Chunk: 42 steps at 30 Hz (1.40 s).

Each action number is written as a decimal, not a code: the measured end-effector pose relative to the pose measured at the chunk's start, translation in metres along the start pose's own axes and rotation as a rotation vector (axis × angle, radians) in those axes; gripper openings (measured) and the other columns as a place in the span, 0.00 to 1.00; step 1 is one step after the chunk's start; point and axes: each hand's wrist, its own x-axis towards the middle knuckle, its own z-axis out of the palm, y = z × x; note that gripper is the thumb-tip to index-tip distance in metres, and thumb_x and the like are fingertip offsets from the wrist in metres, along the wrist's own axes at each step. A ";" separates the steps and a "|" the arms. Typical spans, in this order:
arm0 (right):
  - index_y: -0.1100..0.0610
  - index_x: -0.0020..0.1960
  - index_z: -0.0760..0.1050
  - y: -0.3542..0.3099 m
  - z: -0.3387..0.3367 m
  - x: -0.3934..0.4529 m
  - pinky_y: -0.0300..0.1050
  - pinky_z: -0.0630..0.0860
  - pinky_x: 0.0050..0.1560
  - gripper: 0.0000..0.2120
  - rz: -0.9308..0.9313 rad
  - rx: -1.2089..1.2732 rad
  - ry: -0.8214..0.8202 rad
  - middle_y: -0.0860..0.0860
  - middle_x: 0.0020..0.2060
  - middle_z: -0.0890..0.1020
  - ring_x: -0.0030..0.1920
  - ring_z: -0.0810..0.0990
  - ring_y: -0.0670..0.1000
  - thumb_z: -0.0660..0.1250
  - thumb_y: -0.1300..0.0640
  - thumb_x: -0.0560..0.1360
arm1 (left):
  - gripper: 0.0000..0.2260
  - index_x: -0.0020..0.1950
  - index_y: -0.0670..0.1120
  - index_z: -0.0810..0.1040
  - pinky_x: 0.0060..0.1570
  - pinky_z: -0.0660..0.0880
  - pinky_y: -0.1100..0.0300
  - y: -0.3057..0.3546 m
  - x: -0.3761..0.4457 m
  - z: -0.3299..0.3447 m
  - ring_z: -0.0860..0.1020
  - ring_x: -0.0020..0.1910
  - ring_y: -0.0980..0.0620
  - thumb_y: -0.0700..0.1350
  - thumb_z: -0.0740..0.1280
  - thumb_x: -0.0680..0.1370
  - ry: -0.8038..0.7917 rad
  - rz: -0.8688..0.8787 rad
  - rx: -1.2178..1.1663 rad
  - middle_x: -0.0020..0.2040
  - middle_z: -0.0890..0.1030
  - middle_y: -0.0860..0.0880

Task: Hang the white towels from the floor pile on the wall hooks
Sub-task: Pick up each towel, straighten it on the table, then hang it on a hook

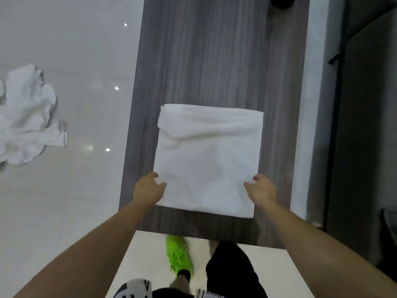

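A white towel (208, 160) hangs flat and folded against a grey wood-grain wall panel (204, 61). My left hand (149, 189) pinches its lower left edge, thumb and fingers curled onto the cloth. On the lower right edge my right hand (261, 188) does the same. The hook under the towel's top fold is hidden. A crumpled pile of white towels (25, 117) lies on the glossy white floor at the far left.
Glossy white floor tiles (75, 50) fill the left side. A dark door or cabinet (365, 125) stands at the right. My green shoe (179, 257) and black trouser leg (232, 269) are below on a pale floor patch.
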 end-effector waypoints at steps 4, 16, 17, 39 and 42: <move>0.59 0.68 0.68 0.032 0.037 -0.005 0.51 0.76 0.55 0.23 0.134 0.082 0.099 0.58 0.61 0.78 0.58 0.78 0.61 0.68 0.51 0.77 | 0.30 0.72 0.39 0.64 0.64 0.71 0.46 -0.024 0.014 0.030 0.72 0.65 0.36 0.48 0.70 0.74 0.022 -0.202 -0.122 0.68 0.70 0.38; 0.61 0.57 0.77 0.058 0.064 -0.035 0.53 0.80 0.51 0.10 0.367 0.913 -0.022 0.55 0.50 0.81 0.49 0.80 0.56 0.70 0.65 0.76 | 0.07 0.48 0.37 0.80 0.34 0.78 0.56 -0.055 0.000 0.030 0.80 0.40 0.43 0.40 0.73 0.75 -0.010 -0.289 -0.672 0.48 0.82 0.39; 0.62 0.58 0.75 0.053 0.058 -0.043 0.52 0.80 0.48 0.11 0.380 0.950 -0.061 0.56 0.50 0.80 0.50 0.80 0.56 0.69 0.66 0.76 | 0.07 0.48 0.38 0.80 0.38 0.80 0.53 -0.055 -0.004 0.023 0.81 0.43 0.42 0.41 0.73 0.74 -0.001 -0.262 -0.658 0.49 0.82 0.39; 0.74 0.60 0.74 -0.089 -0.192 -0.330 0.43 0.82 0.36 0.21 -0.528 1.370 0.132 0.63 0.50 0.75 0.47 0.78 0.59 0.59 0.83 0.69 | 0.19 0.54 0.43 0.83 0.55 0.80 0.54 0.008 -0.274 -0.293 0.83 0.50 0.48 0.30 0.76 0.66 0.303 0.679 -0.844 0.49 0.84 0.43; 0.68 0.54 0.79 -0.092 -0.201 -0.376 0.40 0.82 0.39 0.16 -0.676 1.102 0.327 0.60 0.46 0.82 0.42 0.82 0.55 0.73 0.75 0.68 | 0.09 0.43 0.46 0.84 0.50 0.82 0.53 -0.002 -0.306 -0.314 0.84 0.43 0.48 0.36 0.77 0.66 0.458 0.701 -0.922 0.43 0.85 0.44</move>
